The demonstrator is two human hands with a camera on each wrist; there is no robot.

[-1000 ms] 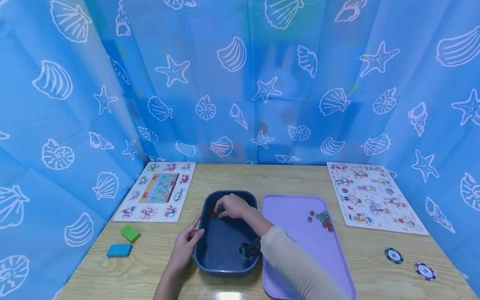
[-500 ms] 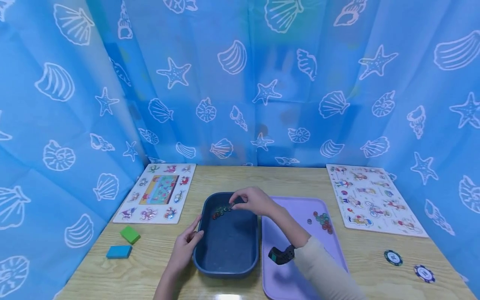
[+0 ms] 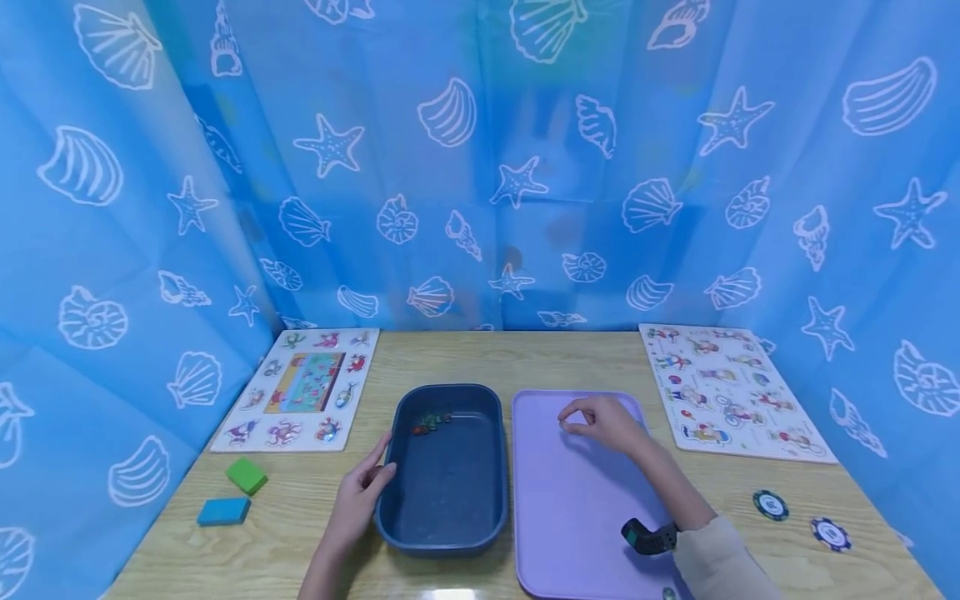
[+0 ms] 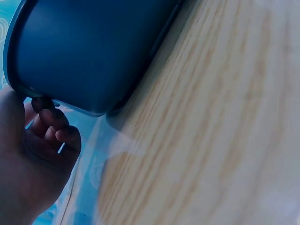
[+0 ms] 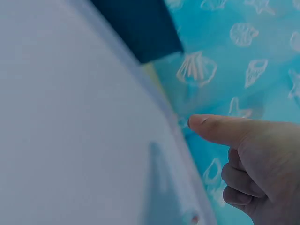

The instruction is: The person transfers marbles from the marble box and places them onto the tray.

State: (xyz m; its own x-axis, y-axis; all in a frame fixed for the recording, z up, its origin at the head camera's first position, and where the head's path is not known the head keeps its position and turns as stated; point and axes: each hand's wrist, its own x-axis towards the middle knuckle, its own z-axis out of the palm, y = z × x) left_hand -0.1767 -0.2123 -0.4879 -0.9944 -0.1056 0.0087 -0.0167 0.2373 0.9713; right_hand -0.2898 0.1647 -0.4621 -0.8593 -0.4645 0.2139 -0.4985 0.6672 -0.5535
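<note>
A dark blue plastic bin [image 3: 441, 546] sits in the middle of the table. My left hand [image 3: 354, 498] grips its left rim; in the left wrist view curled fingers [image 4: 55, 118] lie against the outer wall. Inside, toward the back left, is a short row of small red and green glassy beads [image 3: 431, 423]. My right hand [image 3: 609, 425] hovers over the back part of a lilac tray [image 3: 551, 533], thumb and index fingertips close together, other fingers curled in the right wrist view. I cannot tell whether a bead is between those fingertips. That hand hides the tray's bead pile.
A green block [image 3: 247, 475] and a blue block [image 3: 223, 511] lie to the left. Picture puzzle boards stand at the back left [image 3: 300, 389] and back right [image 3: 731, 392]. Two poker chips [image 3: 770, 505] lie at the right. One greenish bead [image 3: 669, 593] shows near the tray's front edge.
My right hand has moved from the bead row in the bin rightward, out over the tray. My left hand stays on the bin's rim. The view has shifted slightly.
</note>
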